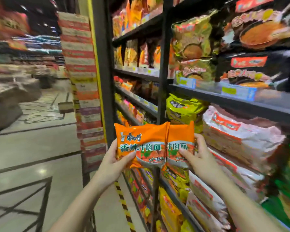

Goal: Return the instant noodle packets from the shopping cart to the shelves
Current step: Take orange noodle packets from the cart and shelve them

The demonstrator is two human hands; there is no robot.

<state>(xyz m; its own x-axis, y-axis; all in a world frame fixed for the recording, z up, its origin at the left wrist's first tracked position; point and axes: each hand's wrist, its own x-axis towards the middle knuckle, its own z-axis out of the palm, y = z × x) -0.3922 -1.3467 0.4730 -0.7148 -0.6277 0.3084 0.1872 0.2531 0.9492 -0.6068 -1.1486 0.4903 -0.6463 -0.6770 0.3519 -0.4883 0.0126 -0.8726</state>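
- Both forearms reach up from the bottom of the view; I have the left hand (115, 157) and the right hand (197, 154) raised in front of me, side by side.
- Left hand pinches the lower left of one orange packet (141, 143), thumb on its printed face, fingers behind.
- Right hand grips a second orange packet (180, 139) at its lower right the same way; neither hand is free.
- Packets stand upright with faces toward me and overlap at their inner edges, so the pair runs long from left to right.
- Shelves (224, 99) lie ahead and to my right, behind the packets; the right hand is nearer them, close to the pink-white packs (238, 139).
- I judge the coming move a push forward and rightward, right packet leading.
- I see no matching orange stock clearly; much of the shelving is blurred, so I cannot tell the right slot.
- No cart shows in view.
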